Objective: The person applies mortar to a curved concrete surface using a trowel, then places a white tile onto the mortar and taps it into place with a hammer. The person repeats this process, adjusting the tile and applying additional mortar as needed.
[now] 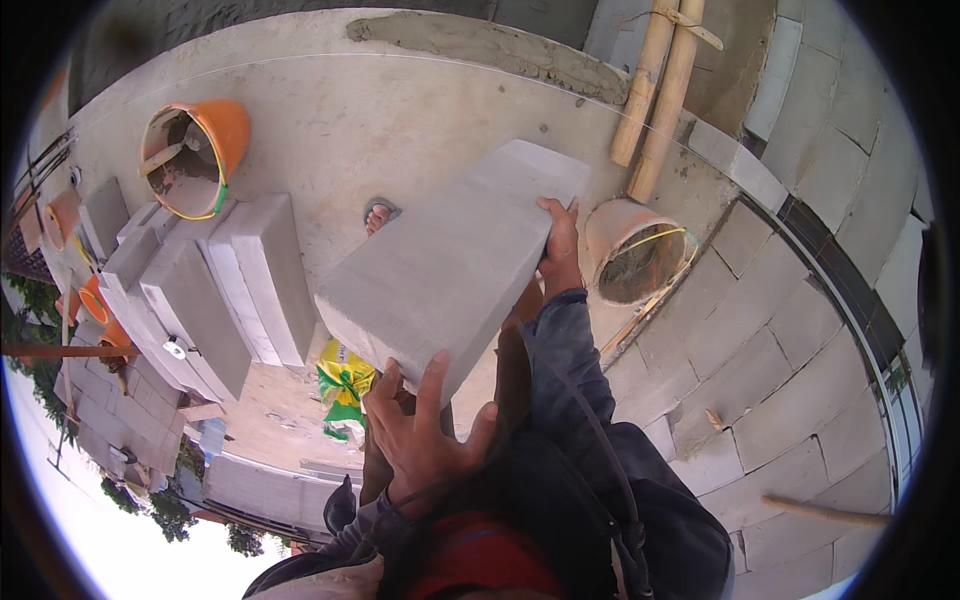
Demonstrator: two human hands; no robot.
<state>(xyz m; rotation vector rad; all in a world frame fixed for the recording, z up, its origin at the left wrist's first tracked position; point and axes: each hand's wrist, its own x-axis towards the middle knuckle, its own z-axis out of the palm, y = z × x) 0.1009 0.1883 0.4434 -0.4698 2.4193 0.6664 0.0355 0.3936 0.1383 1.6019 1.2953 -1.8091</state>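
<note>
A large light-grey concrete block point(450, 250) is held up in front of me, tilted, its long side running from lower left to upper right. My right hand point(561, 246) grips its far right end, the thumb and a finger over the top edge. My left hand point(424, 428) supports its near left end, with fingertips pressed against the edge and the thumb apart. The undersides of the block and the fingers below it are hidden. Beyond the block's left side, a sandalled foot point(378, 216) shows on the concrete floor.
Stacked blocks point(265, 275) stand at left, near an orange mortar bucket point(225, 135). Another bucket point(612, 235) sits right of my right hand, below bamboo poles point(655, 110). A block wall point(770, 370) rises on the right. A yellow-green bag point(345, 375) lies near my left hand.
</note>
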